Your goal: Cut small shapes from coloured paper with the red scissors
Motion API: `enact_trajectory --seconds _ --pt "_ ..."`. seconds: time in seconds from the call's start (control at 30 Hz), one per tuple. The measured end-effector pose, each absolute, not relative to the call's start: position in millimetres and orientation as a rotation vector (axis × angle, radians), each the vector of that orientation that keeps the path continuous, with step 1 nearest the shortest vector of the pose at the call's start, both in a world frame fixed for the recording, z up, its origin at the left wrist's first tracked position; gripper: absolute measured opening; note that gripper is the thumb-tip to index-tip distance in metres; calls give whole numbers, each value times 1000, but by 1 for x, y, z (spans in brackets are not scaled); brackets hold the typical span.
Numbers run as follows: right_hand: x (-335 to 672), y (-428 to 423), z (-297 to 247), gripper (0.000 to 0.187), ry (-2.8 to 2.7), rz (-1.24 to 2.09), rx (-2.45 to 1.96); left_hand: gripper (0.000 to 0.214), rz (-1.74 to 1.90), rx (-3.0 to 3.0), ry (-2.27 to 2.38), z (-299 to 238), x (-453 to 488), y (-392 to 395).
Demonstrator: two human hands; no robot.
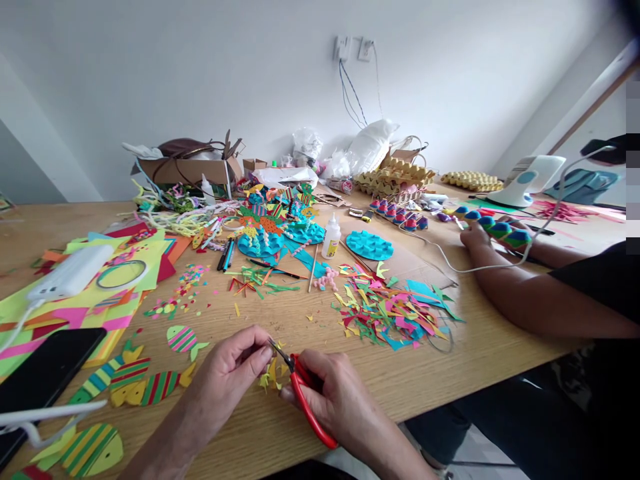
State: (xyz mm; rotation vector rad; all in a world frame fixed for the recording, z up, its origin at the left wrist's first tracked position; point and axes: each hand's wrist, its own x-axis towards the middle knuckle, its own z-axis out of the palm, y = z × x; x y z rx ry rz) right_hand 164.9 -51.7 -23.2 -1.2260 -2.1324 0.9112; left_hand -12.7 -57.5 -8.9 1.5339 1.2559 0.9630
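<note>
My right hand (pixel 334 393) is closed around red-handled scissors (pixel 305 393), blades pointing up-left. My left hand (pixel 231 373) pinches a small yellow paper piece (pixel 271 375) at the blade tips, low over the wooden table (pixel 310 320) near its front edge. Striped paper fish (pixel 183 339) lie to the left, and another group of them (pixel 135 385) lies beside my left wrist.
A pile of coloured paper scraps (pixel 390 312) lies right of centre. A glue bottle (pixel 331 237), blue craft pieces (pixel 280 230), a white power bank (pixel 70 273), a black phone (pixel 45 370) and egg cartons (pixel 395 177) crowd the table. Another person's arm (pixel 530 293) rests at the right.
</note>
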Motion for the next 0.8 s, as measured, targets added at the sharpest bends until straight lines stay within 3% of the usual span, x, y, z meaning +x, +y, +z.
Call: enact_trajectory --seconds 0.6,0.8 --pt "167 -51 -26 46 -2145 902 -1242 16 985 1514 1329 -4 -15 -60" --pt "171 -47 -18 30 -2092 1061 -1239 15 923 1683 1395 -2 -18 -57"
